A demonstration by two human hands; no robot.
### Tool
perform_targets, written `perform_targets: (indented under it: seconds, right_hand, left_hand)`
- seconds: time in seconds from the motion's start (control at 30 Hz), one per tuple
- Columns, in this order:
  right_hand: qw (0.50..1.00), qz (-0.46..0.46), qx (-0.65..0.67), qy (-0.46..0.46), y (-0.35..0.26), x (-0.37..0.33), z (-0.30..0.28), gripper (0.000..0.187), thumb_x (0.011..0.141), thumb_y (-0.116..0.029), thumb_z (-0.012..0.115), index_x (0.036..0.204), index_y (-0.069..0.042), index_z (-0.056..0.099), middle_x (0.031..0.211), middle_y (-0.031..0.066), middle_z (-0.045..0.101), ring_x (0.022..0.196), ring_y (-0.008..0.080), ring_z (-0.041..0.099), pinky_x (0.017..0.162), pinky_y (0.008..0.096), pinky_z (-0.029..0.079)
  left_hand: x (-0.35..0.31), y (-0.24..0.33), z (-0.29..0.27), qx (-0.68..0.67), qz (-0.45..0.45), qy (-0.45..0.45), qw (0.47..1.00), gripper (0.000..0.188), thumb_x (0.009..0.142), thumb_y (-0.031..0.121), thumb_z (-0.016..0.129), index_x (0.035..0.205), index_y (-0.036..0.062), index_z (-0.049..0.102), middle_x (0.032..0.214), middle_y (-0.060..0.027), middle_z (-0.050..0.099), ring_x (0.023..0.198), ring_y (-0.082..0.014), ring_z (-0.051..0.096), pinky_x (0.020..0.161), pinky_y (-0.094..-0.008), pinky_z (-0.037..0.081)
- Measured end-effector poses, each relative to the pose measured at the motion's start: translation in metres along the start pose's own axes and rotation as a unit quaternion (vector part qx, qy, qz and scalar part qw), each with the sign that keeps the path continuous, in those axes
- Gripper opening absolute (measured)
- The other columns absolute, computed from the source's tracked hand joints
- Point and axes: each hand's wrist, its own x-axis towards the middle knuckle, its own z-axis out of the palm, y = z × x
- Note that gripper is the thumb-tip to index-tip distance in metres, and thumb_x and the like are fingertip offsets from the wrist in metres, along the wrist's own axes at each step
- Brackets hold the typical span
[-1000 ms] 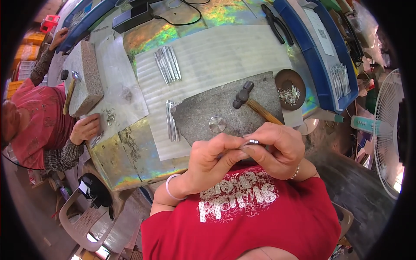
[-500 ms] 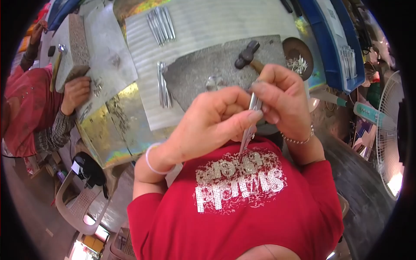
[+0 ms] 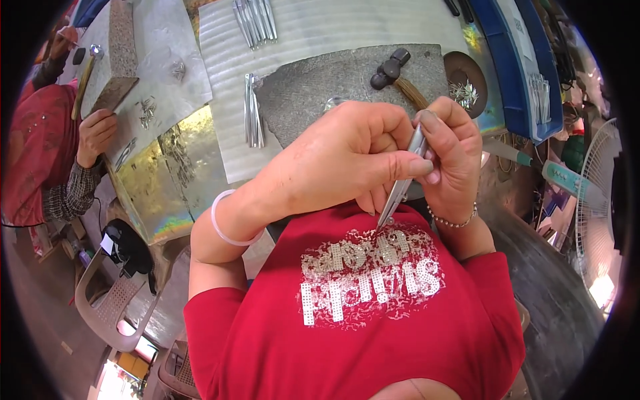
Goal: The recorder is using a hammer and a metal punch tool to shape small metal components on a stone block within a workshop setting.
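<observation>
In front of my chest, both hands pinch one slim silver metal tool (image 3: 399,193) that tapers to a point aimed down at my red shirt. My left hand (image 3: 363,157) grips its middle, with the thumb pressed along the top. At the upper end, the fingertips of my right hand (image 3: 453,147) close on it. A small shiny bit shows near its lower part; its exact kind is not clear. Just beyond my hands lies a grey stone slab (image 3: 313,87). On the slab rests a hammer (image 3: 393,73) with a dark head, its wooden handle running toward my right hand.
Slim silver metal pieces lie in two bundles (image 3: 255,23) (image 3: 253,113) on white foam sheeting (image 3: 320,30). A brown dish (image 3: 460,63) holds small silver bits. Right of it stands a blue bin (image 3: 513,80), then a fan (image 3: 600,200). At left, a co-worker's hand (image 3: 97,137) rests beside a stone block (image 3: 122,47).
Both my hands and the tool have shifted slightly right, and my left hand now covers more of the tool's middle. The co-worker's near hand has moved a little left.
</observation>
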Motion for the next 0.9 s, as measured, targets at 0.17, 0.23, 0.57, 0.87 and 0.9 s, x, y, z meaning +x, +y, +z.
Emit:
perform_targets:
  seconds: [0.17,0.23,0.57,0.87,0.9]
  right_hand:
    - [0.999,-0.014,0.040,-0.006,0.005,-0.002,0.000,0.011,0.090,-0.013,0.054,0.083,-0.003,0.055,0.063,-0.0019,0.052,0.043,0.0003,0.037,0.038,0.0149,0.026]
    - [0.999,-0.010,0.042,-0.013,0.007,-0.002,-0.002,0.011,0.089,-0.013,0.054,0.084,-0.003,0.055,0.067,-0.0016,0.054,0.047,-0.0001,0.041,0.042,0.0143,0.029]
    - [0.998,0.010,0.059,-0.006,0.010,-0.001,-0.003,0.012,0.090,-0.015,0.055,0.083,-0.004,0.053,0.073,-0.0001,0.055,0.055,0.0010,0.045,0.049,0.0141,0.034]
    - [0.997,-0.052,-0.051,0.012,0.005,0.000,0.009,0.010,0.087,-0.009,0.060,0.082,-0.004,0.052,0.062,0.0008,0.054,0.042,0.0018,0.041,0.035,0.0164,0.030]
    - [0.997,-0.049,-0.063,0.011,0.005,0.001,0.011,0.010,0.088,-0.011,0.058,0.082,-0.004,0.053,0.064,-0.0013,0.052,0.046,0.0005,0.040,0.039,0.0155,0.029]
  left_hand:
    - [0.005,-0.006,-0.002,-0.107,-0.019,-0.041,0.993,0.022,0.085,0.018,0.065,0.083,0.0008,0.052,0.057,-0.0033,0.058,0.046,-0.0085,0.057,0.040,-0.0171,0.044]
    - [0.006,-0.009,-0.002,-0.149,-0.027,-0.046,0.987,0.020,0.085,0.016,0.065,0.084,0.0007,0.052,0.059,-0.0049,0.059,0.047,-0.0100,0.058,0.041,-0.0176,0.046]
    - [0.008,-0.014,-0.008,-0.196,-0.026,-0.072,0.978,0.025,0.084,0.022,0.066,0.079,0.0021,0.051,0.060,-0.0079,0.060,0.051,-0.0138,0.061,0.044,-0.0216,0.050]
    - [-0.003,-0.007,-0.009,-0.043,-0.016,-0.011,0.999,0.024,0.084,0.018,0.066,0.075,0.0035,0.050,0.059,-0.0030,0.059,0.049,-0.0078,0.059,0.042,-0.0175,0.047]
    - [-0.002,-0.006,-0.010,-0.035,-0.023,-0.005,0.999,0.024,0.084,0.018,0.066,0.075,0.0035,0.050,0.060,-0.0028,0.059,0.049,-0.0076,0.059,0.042,-0.0176,0.047]
